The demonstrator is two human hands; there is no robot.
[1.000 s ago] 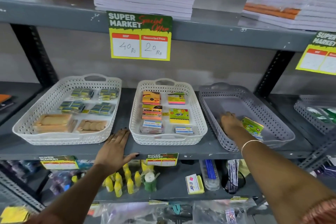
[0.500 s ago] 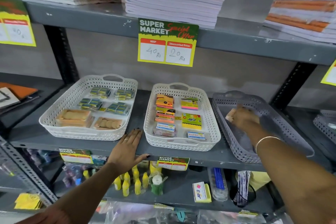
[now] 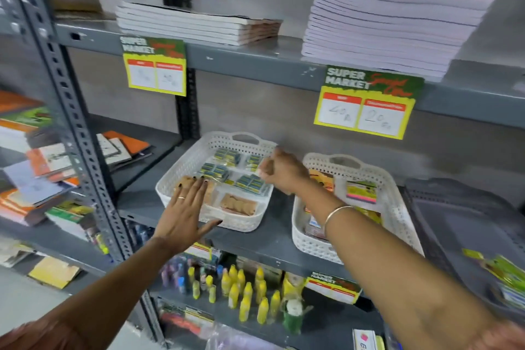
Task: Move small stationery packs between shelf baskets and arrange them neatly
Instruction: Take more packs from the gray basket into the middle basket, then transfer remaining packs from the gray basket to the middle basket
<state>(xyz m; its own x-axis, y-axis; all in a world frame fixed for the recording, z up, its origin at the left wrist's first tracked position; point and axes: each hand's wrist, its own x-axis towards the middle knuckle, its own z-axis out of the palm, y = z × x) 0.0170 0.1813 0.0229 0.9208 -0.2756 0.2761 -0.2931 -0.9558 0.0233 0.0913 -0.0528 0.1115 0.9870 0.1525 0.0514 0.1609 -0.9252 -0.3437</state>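
Observation:
The left white basket (image 3: pixel 181 167) holds blue-and-yellow packs (image 3: pixel 216 172) at the back and brown packs (image 3: pixel 238 204) at the front. My left hand (image 3: pixel 184 207) lies open, fingers spread, over its front left corner and the brown packs there. My right hand (image 3: pixel 279 170) hovers as a closed fist over that basket's right side, with a pale small pack (image 3: pixel 260 171) peeking from the fingers; blur hides detail. The middle white basket (image 3: pixel 397 207) holds colourful sticky-note packs (image 3: pixel 362 192) under my right forearm. The grey basket (image 3: pixel 454 207) on the right has green packs (image 3: pixel 508 273) at its near end.
Stacks of notebooks (image 3: pixel 383 23) sit on the shelf above, with price tags (image 3: pixel 366 105) hanging from its edge. Yellow bottles (image 3: pixel 241 293) stand on the shelf below. A perforated steel post (image 3: pixel 74 122) rises at the left, with piled books (image 3: pixel 42 165) beyond it.
My right hand left the grey basket and crossed leftward over the middle basket to the left white basket. My left hand rose from the shelf edge onto that basket. The view swung left.

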